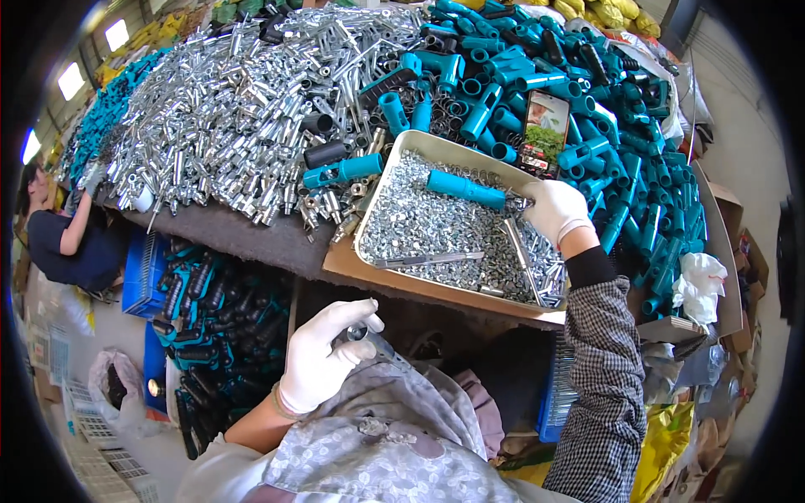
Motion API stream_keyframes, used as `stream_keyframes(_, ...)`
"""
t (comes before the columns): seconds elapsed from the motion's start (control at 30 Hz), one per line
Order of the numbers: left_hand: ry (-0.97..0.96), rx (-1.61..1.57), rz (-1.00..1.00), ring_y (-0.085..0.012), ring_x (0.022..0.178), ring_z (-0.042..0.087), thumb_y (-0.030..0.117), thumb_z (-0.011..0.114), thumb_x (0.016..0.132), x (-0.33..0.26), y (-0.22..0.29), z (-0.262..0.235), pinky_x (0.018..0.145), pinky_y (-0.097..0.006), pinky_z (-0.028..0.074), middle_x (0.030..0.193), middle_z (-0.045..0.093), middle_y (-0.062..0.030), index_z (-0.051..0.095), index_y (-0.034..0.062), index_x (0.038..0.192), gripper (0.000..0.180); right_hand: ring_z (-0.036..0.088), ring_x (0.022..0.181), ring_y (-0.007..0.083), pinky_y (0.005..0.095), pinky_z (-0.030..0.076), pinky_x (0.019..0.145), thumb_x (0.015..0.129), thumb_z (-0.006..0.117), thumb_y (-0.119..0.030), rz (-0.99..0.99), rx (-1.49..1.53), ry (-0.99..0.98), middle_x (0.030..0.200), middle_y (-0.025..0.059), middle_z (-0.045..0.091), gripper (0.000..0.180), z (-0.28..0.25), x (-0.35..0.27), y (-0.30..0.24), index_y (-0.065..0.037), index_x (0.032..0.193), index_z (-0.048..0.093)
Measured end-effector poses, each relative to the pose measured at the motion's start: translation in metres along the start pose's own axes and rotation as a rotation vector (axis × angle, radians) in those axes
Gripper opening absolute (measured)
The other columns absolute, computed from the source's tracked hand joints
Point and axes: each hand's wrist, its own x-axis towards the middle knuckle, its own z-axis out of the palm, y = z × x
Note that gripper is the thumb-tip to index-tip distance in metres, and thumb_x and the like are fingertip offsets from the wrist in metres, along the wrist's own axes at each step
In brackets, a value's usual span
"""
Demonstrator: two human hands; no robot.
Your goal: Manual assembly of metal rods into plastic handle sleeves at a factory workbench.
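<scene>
My left hand (327, 352), in a white glove, is closed around a metal cylindrical part (359, 332) held above my lap. A light rectangular tray (362, 243) of small metal pieces stands at the table's near edge. Over its right rim reaches my gloved right hand (557, 210), fingers bent together at the dark metal end of a teal tube (466, 189) lying on the pieces. What those fingers pinch is mostly hidden. Tweezers (429, 260) lie across the front of the tray, and a slim metal tool (523, 256) slants near its right side.
A heap of shiny metal parts (243, 117) covers the table's left and middle. Teal tubular housings (620, 159) pile up on the right, with a phone (545, 134) propped among them. Below left, a blue crate (144, 272) stands near black-and-teal parts (210, 310). Another person (71, 235) works far left.
</scene>
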Motion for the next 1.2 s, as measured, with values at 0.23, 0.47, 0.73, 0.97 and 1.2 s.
stream_keyframes(0.23, 0.065, 0.049, -0.048, -0.0163, 0.091, 0.062, 0.023, 0.066, 0.096, 0.009, 0.005, 0.004, 0.082, -0.028, 0.049, 0.104, 0.064, -0.0097, 0.059, -0.0048, 0.126, 0.041, 0.061, 0.092, 0.0338, 0.0461, 0.051, 0.077, 0.076, 0.067, -0.011, -0.127, -0.028, 0.446, 0.092, 0.0129, 0.062, 0.013, -0.006, -0.023, 0.009, -0.007, 0.089, 0.067)
stream_keyframes(0.47, 0.343, -0.216, -0.181, -0.0084, 0.082, 0.058, 0.024, 0.058, 0.102, 0.005, -0.001, 0.006, 0.067, -0.021, 0.046, 0.109, 0.064, -0.0071, 0.057, -0.0037, 0.132, 0.041, 0.065, 0.082, 0.0255, 0.0329, 0.052, 0.078, 0.089, 0.061, -0.013, -0.008, 1.213, -0.103, 0.089, 0.0130, 0.065, 0.017, -0.038, -0.164, -0.075, 0.001, 0.098, 0.064)
stream_keyframes(0.73, 0.215, -0.239, -0.293, -0.0098, 0.086, 0.060, 0.020, 0.060, 0.100, 0.006, -0.004, 0.043, 0.070, -0.023, 0.048, 0.110, 0.066, -0.0093, 0.060, -0.0029, 0.130, 0.038, 0.057, 0.081, 0.0079, 0.0234, 0.048, 0.075, 0.096, 0.058, -0.011, 0.370, 1.818, -0.404, 0.092, 0.0034, 0.065, 0.024, 0.020, -0.238, -0.123, 0.003, 0.116, 0.062)
stream_keyframes(0.97, -0.087, -0.184, -0.470, -0.0105, 0.078, 0.061, 0.000, 0.069, 0.089, 0.013, -0.014, 0.057, 0.069, -0.024, 0.052, 0.095, 0.067, -0.0068, 0.064, -0.0040, 0.110, 0.022, 0.050, 0.066, 0.0047, 0.0185, 0.039, 0.058, 0.101, 0.049, -0.028, 0.507, 2.092, -0.451, 0.084, 0.0027, 0.065, 0.040, 0.030, -0.236, -0.119, 0.003, 0.123, 0.060)
stream_keyframes(1.2, -0.863, 0.564, 0.021, -0.0311, 0.076, 0.067, 0.023, 0.083, 0.075, 0.022, -0.011, 0.067, 0.069, -0.035, 0.054, 0.090, 0.068, -0.0134, 0.072, 0.0068, 0.110, 0.040, 0.065, 0.099, 0.0173, 0.0308, 0.050, 0.090, 0.103, 0.047, -0.031, 0.320, 1.860, -0.420, 0.107, 0.0128, 0.070, 0.041, 0.084, -0.251, -0.114, 0.002, 0.117, 0.067)
